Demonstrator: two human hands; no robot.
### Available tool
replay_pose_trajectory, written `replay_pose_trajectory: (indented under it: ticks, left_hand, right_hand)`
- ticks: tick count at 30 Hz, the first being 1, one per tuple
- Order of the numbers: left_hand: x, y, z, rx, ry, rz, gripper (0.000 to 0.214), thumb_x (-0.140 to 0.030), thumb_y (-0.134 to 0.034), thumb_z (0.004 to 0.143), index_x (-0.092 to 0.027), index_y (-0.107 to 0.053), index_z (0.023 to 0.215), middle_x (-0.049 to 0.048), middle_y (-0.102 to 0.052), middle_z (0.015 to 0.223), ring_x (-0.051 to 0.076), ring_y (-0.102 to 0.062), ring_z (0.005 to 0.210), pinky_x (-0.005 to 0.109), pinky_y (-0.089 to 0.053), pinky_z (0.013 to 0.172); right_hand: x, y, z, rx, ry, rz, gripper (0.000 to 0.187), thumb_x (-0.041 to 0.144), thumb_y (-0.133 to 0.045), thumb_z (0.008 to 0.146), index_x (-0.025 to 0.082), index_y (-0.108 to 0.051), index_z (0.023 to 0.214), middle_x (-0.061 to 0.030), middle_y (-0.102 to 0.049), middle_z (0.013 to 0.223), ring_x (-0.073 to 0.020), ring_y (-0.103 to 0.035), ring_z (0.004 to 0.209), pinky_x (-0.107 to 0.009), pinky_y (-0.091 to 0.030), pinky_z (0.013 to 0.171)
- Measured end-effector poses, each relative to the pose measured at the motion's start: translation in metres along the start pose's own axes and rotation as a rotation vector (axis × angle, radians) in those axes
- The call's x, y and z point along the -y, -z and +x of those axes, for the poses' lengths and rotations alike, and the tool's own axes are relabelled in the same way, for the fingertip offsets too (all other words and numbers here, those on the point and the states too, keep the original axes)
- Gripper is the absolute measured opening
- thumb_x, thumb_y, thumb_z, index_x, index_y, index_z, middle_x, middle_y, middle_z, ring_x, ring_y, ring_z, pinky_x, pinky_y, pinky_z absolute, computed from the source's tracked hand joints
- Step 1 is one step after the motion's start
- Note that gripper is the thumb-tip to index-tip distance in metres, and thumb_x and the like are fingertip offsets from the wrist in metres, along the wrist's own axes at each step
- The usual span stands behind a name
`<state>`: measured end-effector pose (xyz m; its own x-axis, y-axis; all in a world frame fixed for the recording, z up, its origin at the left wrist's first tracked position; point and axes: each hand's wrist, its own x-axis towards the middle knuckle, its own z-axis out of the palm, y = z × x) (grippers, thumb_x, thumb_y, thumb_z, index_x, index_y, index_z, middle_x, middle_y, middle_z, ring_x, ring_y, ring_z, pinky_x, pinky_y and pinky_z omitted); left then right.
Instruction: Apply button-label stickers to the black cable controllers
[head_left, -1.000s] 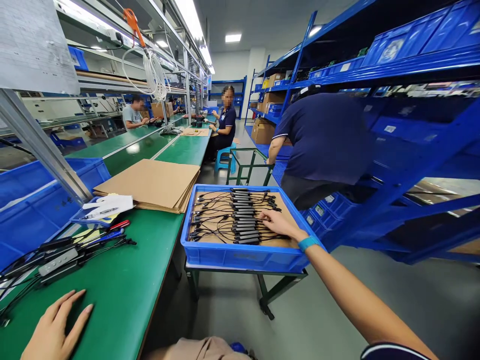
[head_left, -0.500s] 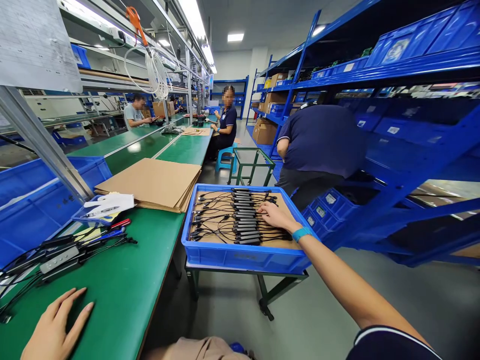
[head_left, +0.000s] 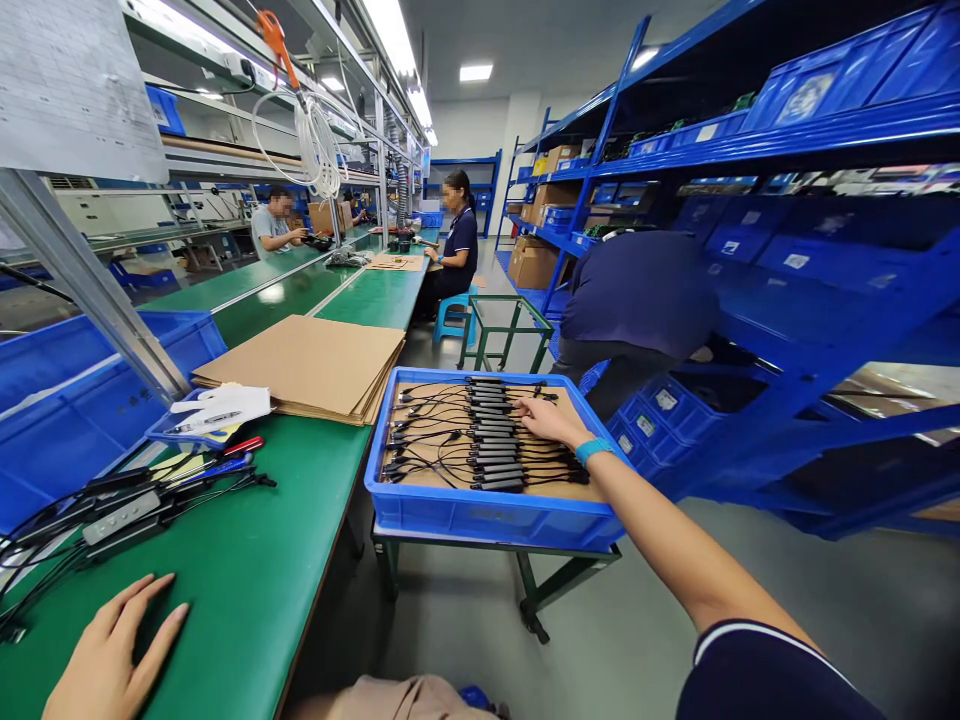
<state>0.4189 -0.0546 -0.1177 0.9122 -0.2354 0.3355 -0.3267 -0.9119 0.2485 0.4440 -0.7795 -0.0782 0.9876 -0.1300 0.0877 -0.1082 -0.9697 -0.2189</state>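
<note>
My right hand (head_left: 546,418), with a teal wristband, reaches into a blue crate (head_left: 480,515) and rests, fingers spread, on a row of black cable adapters (head_left: 487,440) laid on cardboard. The crate sits on a green metal stand. My left hand (head_left: 112,650) lies flat and open on the green workbench (head_left: 247,570), holding nothing. A bundle of black cables and adapters (head_left: 97,520) lies on the bench just beyond that hand.
A stack of cardboard sheets (head_left: 307,365), a white glove (head_left: 214,405) and pens sit further along the bench. A person in dark blue (head_left: 637,300) bends into the blue shelving on the right. Other people sit at the bench far back. A second green stand (head_left: 506,330) stands in the aisle.
My right hand has slid further back along the row of adapters in the crate. The bending person has leaned lower into the shelves. My left hand stays put.
</note>
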Motion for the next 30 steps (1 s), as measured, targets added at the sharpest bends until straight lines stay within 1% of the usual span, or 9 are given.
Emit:
replay_pose_trajectory:
  ticks: [6, 13, 19, 25, 30]
  left_hand:
    - [0.001, -0.001, 0.000, 0.009, -0.001, 0.001, 0.060, -0.064, -0.040, 0.084, -0.020, -0.051, 0.124, 0.0146, -0.055, 0.128, 0.035, -0.053, 0.123, 0.054, -0.036, 0.112]
    - [-0.001, 0.000, -0.001, 0.010, 0.014, -0.002, 0.059, -0.064, -0.040, 0.084, -0.022, -0.051, 0.124, 0.0142, -0.054, 0.129, 0.035, -0.052, 0.124, 0.054, -0.035, 0.113]
    - [-0.003, 0.002, -0.001, 0.004, 0.030, -0.011, 0.059, -0.064, -0.040, 0.084, -0.022, -0.052, 0.123, 0.0141, -0.054, 0.130, 0.034, -0.053, 0.123, 0.054, -0.037, 0.112]
    - [-0.004, 0.002, -0.002, 0.006, 0.038, -0.021, 0.061, -0.064, -0.041, 0.083, -0.019, -0.055, 0.122, 0.0149, -0.056, 0.129, 0.035, -0.054, 0.122, 0.054, -0.038, 0.111]
    - [-0.007, 0.005, -0.002, 0.006, 0.055, -0.018, 0.059, -0.063, -0.042, 0.083, -0.023, -0.054, 0.124, 0.0129, -0.056, 0.130, 0.034, -0.055, 0.122, 0.053, -0.039, 0.110]
  right_hand:
    - [0.001, -0.002, 0.012, 0.009, 0.006, -0.033, 0.030, 0.034, -0.057, 0.095, 0.017, -0.060, 0.120, -0.0088, -0.062, 0.120, -0.0201, -0.063, 0.100, -0.040, -0.055, 0.085]
    - [-0.010, -0.002, 0.016, -0.046, 0.030, -0.073, 0.031, 0.033, -0.058, 0.095, 0.018, -0.060, 0.121, -0.0098, -0.059, 0.125, -0.0219, -0.061, 0.107, -0.044, -0.053, 0.090]
    - [-0.013, -0.004, 0.021, -0.054, 0.041, -0.062, 0.032, 0.033, -0.059, 0.095, 0.017, -0.059, 0.122, -0.0095, -0.060, 0.124, -0.0222, -0.061, 0.106, -0.044, -0.053, 0.089]
    - [-0.011, -0.001, 0.025, -0.042, 0.008, -0.025, 0.032, 0.034, -0.059, 0.094, 0.017, -0.059, 0.122, -0.0093, -0.060, 0.123, -0.0218, -0.062, 0.104, -0.043, -0.054, 0.088]
    - [-0.010, 0.001, 0.032, -0.044, -0.056, 0.016, 0.031, 0.034, -0.058, 0.095, 0.017, -0.060, 0.121, -0.0089, -0.061, 0.121, -0.0210, -0.063, 0.102, -0.041, -0.054, 0.086]
